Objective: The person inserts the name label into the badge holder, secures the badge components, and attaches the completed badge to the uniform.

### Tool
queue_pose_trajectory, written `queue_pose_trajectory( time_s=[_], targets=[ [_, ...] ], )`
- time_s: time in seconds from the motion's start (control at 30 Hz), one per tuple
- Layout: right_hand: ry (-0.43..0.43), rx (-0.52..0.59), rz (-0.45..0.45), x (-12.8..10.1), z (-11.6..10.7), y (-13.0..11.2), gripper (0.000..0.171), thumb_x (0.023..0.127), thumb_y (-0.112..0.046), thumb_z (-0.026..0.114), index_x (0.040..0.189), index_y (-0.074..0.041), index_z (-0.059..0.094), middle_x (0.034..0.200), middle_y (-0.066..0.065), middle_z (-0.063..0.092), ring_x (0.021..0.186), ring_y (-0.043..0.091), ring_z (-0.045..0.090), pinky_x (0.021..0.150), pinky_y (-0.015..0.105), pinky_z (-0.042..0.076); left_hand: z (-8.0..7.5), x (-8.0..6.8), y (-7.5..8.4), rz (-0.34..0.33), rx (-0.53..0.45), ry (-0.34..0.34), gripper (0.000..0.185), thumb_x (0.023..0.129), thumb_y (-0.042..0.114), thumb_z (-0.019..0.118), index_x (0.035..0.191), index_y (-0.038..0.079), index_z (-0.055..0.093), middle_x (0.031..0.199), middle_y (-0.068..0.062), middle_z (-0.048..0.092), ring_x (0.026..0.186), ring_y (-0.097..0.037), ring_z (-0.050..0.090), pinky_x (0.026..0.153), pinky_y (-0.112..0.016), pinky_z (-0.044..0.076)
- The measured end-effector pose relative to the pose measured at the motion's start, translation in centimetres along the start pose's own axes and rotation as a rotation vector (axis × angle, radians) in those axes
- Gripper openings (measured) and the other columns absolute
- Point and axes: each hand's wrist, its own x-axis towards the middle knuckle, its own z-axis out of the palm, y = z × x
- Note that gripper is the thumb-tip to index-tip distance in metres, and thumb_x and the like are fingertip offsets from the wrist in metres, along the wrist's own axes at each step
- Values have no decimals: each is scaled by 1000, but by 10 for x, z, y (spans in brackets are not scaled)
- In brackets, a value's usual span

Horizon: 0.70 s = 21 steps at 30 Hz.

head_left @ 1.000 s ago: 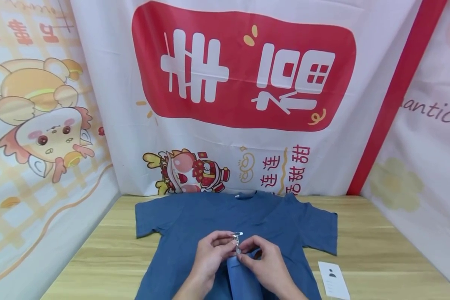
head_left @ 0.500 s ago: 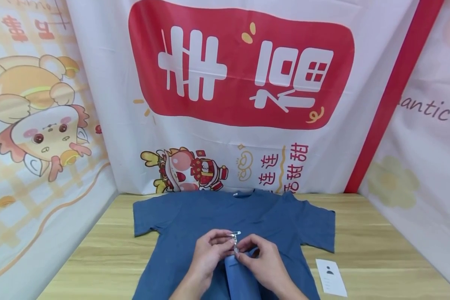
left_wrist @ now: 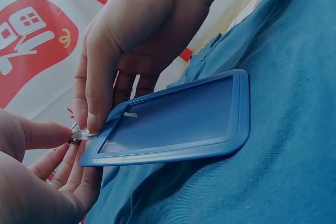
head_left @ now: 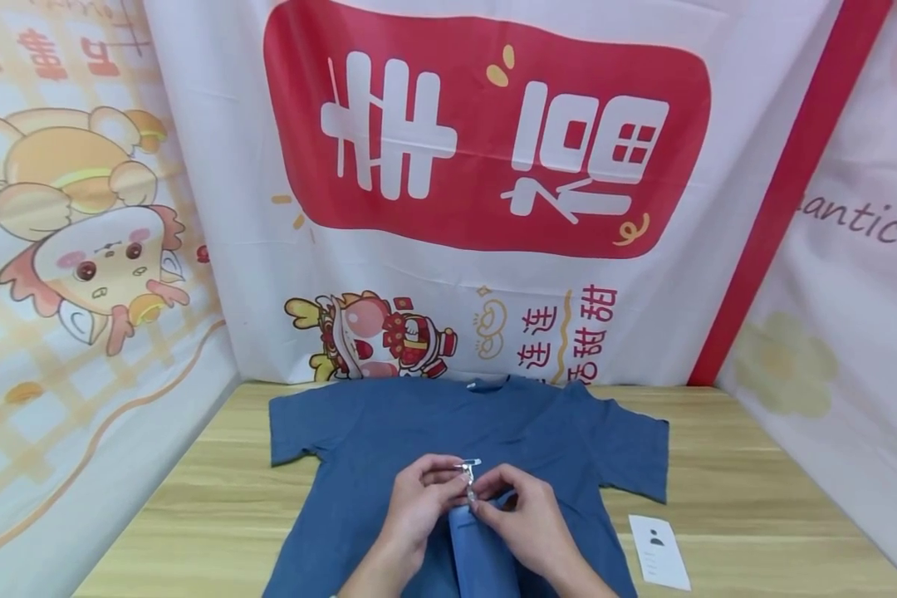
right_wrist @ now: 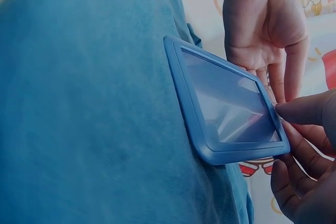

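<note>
Two hands meet over a blue badge holder [left_wrist: 173,119] lying on a blue T-shirt [head_left: 538,432], which is spread flat near the middle of the surface [head_left: 755,490], collar toward the back edge. Left hand [head_left: 419,507] and right hand [head_left: 526,519] both pinch the small metal clip [head_left: 468,477] at the holder's top end; each grip is closed on the clip, fingertips nearly touching. In the left wrist view the clip [left_wrist: 79,135] sits under the right thumb and forefinger

Holder: likely light, semi-rigid plastic, thick rounded frame, clear glossy window, probably slick; best held by the frame edges or the top corners, not the window. Clip: tiny, hard, shiny, springy by the look of it, easy to lose from a fingertip pinch. Shirt: soft matte knit, limp, will bunch if the holder drags on it

White card [head_left: 659,552] lies flat near the right front edge of the surface, well apart from the hands; thin paper, likely flimsy
</note>
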Motion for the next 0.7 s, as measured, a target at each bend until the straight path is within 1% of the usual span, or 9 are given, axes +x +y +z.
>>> queue_pose_trajectory(
  time_s=[0.27, 0.47, 0.7],
  targets=[
    [-8, -15, -1, 0, 0, 0, 13, 91, -18, 86, 100, -18, 77, 92, -4, 74, 85, 14, 66, 67, 25, 55, -2, 1, -1, -8, -8, -14, 31, 97, 3, 77, 127, -4, 71, 105, -7, 77, 85, -11, 74, 84, -34, 68],
    [-7, -15, 7, 0, 0, 0, 14, 91, -18, 87, 100, -18, 76, 91, -4, 73, 85, 15, 66, 67, 25, 54, -2, 1, 0, -28, 1, -23, 33, 97, 5, 78, 128, -4, 70, 106, -7, 76, 86, -11, 74, 84, -34, 68],
    [-1, -15, 1, 1, 0, 2, 14, 90, -19, 87, 99, -18, 76, 91, -4, 74, 85, 14, 66, 67, 24, 55, -3, 1, 3, -67, 14, -32, 30, 98, 8, 78, 127, 0, 72, 107, -7, 76, 88, -12, 75, 85, -33, 67]
  ],
)
